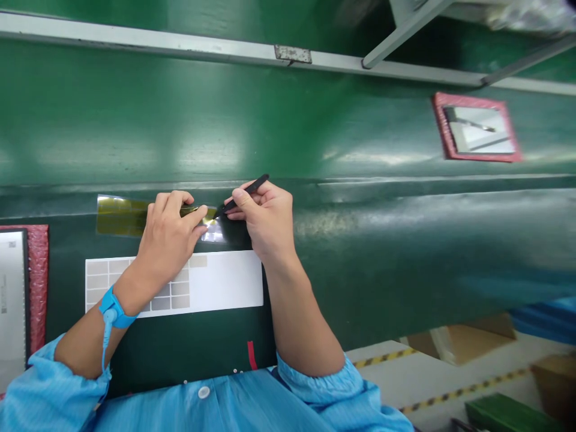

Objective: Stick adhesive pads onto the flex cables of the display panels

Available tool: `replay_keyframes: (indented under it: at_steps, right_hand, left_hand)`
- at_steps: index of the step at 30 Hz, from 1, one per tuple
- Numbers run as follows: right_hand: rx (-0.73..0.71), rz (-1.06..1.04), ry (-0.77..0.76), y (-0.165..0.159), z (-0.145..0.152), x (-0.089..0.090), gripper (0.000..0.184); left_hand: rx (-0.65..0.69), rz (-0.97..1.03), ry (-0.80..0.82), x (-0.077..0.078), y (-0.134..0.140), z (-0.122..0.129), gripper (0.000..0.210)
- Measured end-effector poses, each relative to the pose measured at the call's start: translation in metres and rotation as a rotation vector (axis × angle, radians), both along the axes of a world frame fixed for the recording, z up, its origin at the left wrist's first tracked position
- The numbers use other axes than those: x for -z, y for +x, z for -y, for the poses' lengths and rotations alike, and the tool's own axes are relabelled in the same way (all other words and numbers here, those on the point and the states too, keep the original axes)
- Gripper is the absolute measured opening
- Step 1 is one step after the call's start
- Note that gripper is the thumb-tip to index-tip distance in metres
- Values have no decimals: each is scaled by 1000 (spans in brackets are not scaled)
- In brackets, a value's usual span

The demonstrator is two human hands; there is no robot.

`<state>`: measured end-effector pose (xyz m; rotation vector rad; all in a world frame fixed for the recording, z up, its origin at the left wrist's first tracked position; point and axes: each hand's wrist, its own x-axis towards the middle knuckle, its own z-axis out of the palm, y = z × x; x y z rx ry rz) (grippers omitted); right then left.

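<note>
A green surface (405,270) spreads under everything. On it lies a white sheet (227,282) printed with grey-beige blocks. Just beyond the sheet is a strip of yellow film (119,216), its long axis running left to right, roughly along the sheet's. The right hand (272,222) has its fingers closed on a black tool, held like a pen. The left hand (166,231) covers the film's middle, fingers bent, thumb and forefinger close together; whether they pinch the film, I cannot tell. The black tool (240,197) slants from upper right, its tip pointing down-left at the film's right end. The step in hand seems to be working that end; the next move likely calls for steady holding and a light touch.
</note>
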<state>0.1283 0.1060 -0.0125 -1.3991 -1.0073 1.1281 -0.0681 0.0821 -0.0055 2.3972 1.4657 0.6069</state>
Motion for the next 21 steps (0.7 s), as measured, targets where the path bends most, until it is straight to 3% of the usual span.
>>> replay_keyframes:
  at_steps: [6, 15, 21]
  right_hand:
    - [44, -11, 60, -4, 3, 1, 28]
    - [16, -224, 93, 0, 6, 1, 35]
    - [176, -339, 40, 22, -1, -6, 51]
  left_hand:
    - [6, 8, 20, 1, -1, -1, 29]
    - [3, -10, 6, 1, -2, -3, 29]
    - [60, 16, 121, 4, -15, -7, 27]
